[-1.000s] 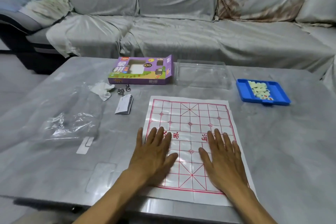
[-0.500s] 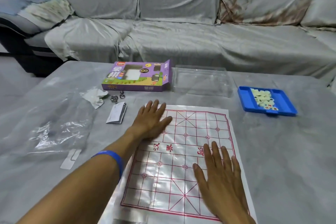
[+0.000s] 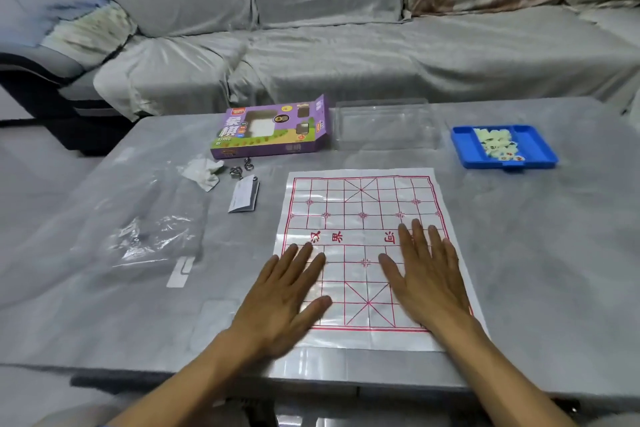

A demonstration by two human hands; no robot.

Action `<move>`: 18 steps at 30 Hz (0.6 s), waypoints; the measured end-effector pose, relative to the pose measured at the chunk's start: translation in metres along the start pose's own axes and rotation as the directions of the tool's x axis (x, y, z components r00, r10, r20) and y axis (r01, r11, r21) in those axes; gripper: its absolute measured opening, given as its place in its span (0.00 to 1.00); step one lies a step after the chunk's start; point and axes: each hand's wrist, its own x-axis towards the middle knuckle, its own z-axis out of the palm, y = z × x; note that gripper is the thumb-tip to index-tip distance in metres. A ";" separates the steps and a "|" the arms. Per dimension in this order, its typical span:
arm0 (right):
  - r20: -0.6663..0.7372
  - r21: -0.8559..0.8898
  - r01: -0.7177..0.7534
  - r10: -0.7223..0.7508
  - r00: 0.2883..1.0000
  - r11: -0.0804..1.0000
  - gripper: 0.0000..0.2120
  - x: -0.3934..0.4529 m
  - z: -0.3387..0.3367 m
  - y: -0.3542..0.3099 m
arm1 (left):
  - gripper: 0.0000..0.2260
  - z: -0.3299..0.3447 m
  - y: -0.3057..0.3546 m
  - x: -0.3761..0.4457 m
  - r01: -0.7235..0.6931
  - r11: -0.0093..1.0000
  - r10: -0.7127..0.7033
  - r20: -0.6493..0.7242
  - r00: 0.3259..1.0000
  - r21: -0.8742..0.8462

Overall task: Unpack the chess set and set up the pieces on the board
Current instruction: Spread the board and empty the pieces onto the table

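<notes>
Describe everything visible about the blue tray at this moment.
The blue tray is a shallow rectangular dish that looks like moulded plastic, with a raised rim and a small tab on its near edge. It sits flat on the grey table, at the far right, beyond and to the right of the board sheet and apart from it. Pale chess pieces with red and dark marks lie heaped in its middle section. Neither hand touches it.

Grey table (image 3: 554,253), covered grey sofa (image 3: 346,55), crumpled tissue (image 3: 202,172), metal rings (image 3: 240,168), folded leaflet (image 3: 244,198)
</notes>
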 end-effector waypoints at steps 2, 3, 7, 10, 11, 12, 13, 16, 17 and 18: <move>-0.035 0.011 0.042 -0.042 0.999 0.999 0.41 -0.001 -0.004 -0.004 | 0.27 0.000 -0.006 -0.006 -0.006 1.000 0.006 0.009 1.000 0.007; -0.030 0.012 0.075 -0.075 0.997 0.997 0.39 -0.001 -0.005 -0.007 | 0.27 -0.002 -0.010 -0.007 -0.011 1.000 0.011 0.018 1.000 0.001; 0.074 -0.056 0.149 -0.145 0.987 0.987 0.35 -0.001 -0.006 -0.018 | 0.28 -0.015 -0.028 -0.006 -0.013 1.000 0.012 0.090 0.996 0.011; 0.118 -0.051 0.140 -0.133 0.984 0.989 0.35 0.005 -0.007 -0.023 | 0.32 -0.022 -0.037 -0.003 -0.006 1.000 0.002 0.169 0.986 0.022; 0.132 -0.045 0.141 -0.134 0.982 0.989 0.35 0.008 -0.008 -0.025 | 0.32 -0.024 -0.038 -0.001 -0.007 1.000 0.001 0.193 0.981 0.029; 0.147 -0.040 0.142 -0.134 0.980 0.989 0.35 0.011 -0.010 -0.026 | 0.33 -0.027 -0.039 0.001 -0.008 0.999 -0.002 0.222 0.975 0.043; 0.165 -0.038 0.144 -0.136 0.977 0.989 0.36 0.013 -0.011 -0.026 | 0.34 -0.031 -0.039 0.004 -0.004 0.998 -0.014 0.262 0.965 0.070; 0.221 -0.032 0.147 -0.136 0.966 0.989 0.41 0.018 -0.014 -0.028 | 0.36 -0.049 -0.033 0.016 0.018 0.978 -0.094 0.360 0.928 0.209; 0.241 -0.031 0.142 -0.131 0.962 0.989 0.40 0.019 -0.015 -0.030 | 0.34 -0.055 -0.025 0.023 0.008 0.966 -0.098 0.333 0.938 0.260; 0.257 -0.024 0.138 -0.128 0.958 0.990 0.39 0.020 -0.016 -0.031 | 0.31 -0.058 -0.014 0.032 -0.012 0.959 -0.072 0.283 0.956 0.283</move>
